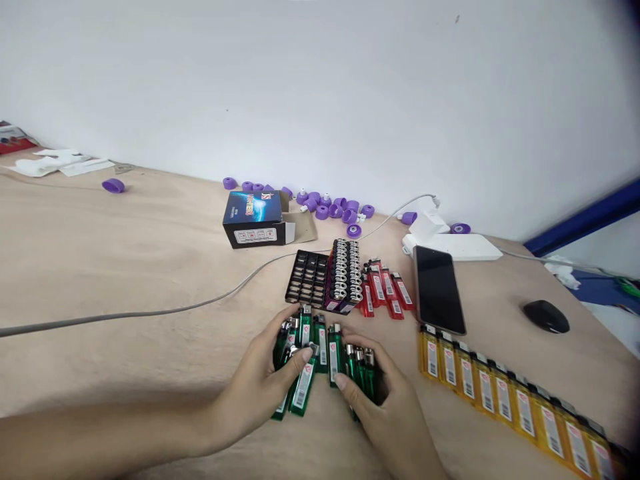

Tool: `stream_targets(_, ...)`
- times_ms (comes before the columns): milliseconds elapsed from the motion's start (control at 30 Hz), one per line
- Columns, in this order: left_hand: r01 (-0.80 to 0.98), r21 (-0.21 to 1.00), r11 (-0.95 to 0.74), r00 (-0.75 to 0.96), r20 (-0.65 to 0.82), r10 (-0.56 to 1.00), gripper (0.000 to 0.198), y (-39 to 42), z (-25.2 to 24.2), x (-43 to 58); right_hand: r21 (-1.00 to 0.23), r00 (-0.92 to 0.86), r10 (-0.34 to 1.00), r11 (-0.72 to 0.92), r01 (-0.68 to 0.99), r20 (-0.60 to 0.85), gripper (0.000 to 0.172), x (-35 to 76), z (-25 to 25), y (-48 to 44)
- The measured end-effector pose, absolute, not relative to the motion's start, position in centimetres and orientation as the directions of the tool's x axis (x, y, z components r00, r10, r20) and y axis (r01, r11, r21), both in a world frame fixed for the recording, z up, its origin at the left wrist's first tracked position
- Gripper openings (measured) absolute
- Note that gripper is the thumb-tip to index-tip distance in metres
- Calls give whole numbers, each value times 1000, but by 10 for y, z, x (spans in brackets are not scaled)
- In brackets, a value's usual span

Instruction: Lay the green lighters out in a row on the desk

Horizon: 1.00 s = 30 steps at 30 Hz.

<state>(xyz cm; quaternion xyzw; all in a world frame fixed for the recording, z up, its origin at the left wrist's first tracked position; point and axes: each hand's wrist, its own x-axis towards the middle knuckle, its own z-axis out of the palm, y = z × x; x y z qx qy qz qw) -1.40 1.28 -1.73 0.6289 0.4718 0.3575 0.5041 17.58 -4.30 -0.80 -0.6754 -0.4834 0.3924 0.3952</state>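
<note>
One pale wooden tabletop point(125, 280) fills the view. Two bare hands reach in at its near side: the left hand point(260, 380) curls around about six green lighters point(303, 387), thumb on the front one; the right hand point(385, 407) grips at least four more. All the green ones are near the middle, just in front of a black tray. One white power strip point(470, 247) lies at the back right, and one dark blue and black box point(255, 217) stands at the back centre. One phone point(440, 290) lies at right. The one black tray point(305, 277) has two columns of upright metal-topped lighters point(346, 267) at its right side. One black mouse point(546, 316) sits far right. At least nine yellow lighters point(486, 390) form a slanting row; about six red lighters point(387, 283) lie grouped. Smallest are roughly eighteen purple caps point(113, 186), mostly behind the box and tray.
</note>
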Motion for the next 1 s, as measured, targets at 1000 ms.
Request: stream_targets(1000,240,278,-930,781,513,355,50,5,-8,-59,-571,123,952,63,819,281,34,217,-25,-60)
